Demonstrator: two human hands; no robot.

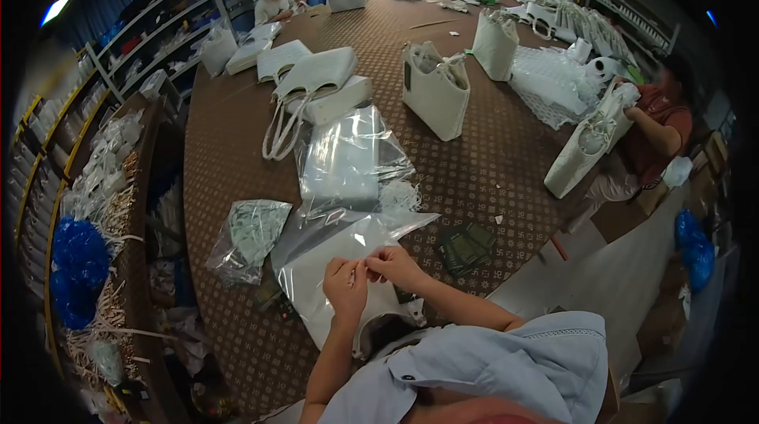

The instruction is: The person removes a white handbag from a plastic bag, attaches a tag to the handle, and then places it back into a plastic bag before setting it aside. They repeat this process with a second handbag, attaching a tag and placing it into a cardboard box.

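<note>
My left hand (345, 285) and my right hand (395, 267) meet with fingertips pinched together. Whatever is between them is too small to make out. Beneath them lies a white handbag (304, 266), partly under clear plastic, its handle end towards my body. Just beyond it rests a clear plastic bag (340, 159) over a pale flat item. To the left is a clear packet (251, 233) of pale green-white pieces. Several dark green cards (466, 248) lie right of my right hand, and a heap of thin white strings (400, 197) sits above it.
White handbags (320, 72) lie at the left of the patterned table (237, 155); upright totes (436, 96) stand further back. At right a co-worker (660, 120) handles a white bag (589, 139) near bubble wrap (553, 80). A shelf of strings and a blue plastic bundle (79, 270) borders the left.
</note>
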